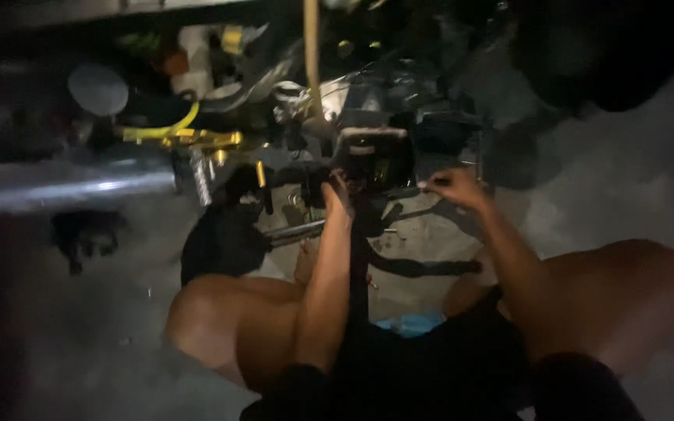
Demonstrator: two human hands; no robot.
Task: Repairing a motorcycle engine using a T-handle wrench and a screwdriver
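Hands at a motorcycle engine

Hands work low on a dark motorcycle engine above the concrete floor. Left hand reaches into the machinery, its grip too dim to tell. Right hand has fingers pinched together on a thin metal rod. A chrome exhaust pipe lies left.

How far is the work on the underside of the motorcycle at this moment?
Done: cannot tell; the picture is dark and blurred. In hand: the left hand reaches into the dark engine parts, and the right hand pinches something small beside them, too blurred to name. Left: the chrome exhaust pipe and yellow hose lie untouched.
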